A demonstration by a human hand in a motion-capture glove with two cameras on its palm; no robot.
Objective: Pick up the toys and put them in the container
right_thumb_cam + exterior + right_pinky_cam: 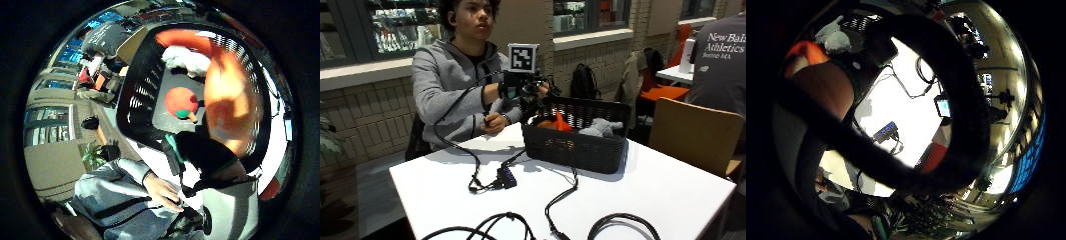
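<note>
Toys already lie inside the black woven plastic basket [576, 145] on the white table [653, 200]: an orange soft toy [554, 122], a grey plush animal [599, 128] at its 3 o'clock, and a round red toy [181, 101]. Your gloved right hand [530, 89] hovers above the basket's rim at about 10 o'clock. Whether its fingers are open, I cannot tell. Your bare hand [494, 122] rests near the table edge.

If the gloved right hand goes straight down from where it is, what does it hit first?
Probably the orange toy inside the black basket; the right hand hangs above its near corner, though depth is unclear.
</note>
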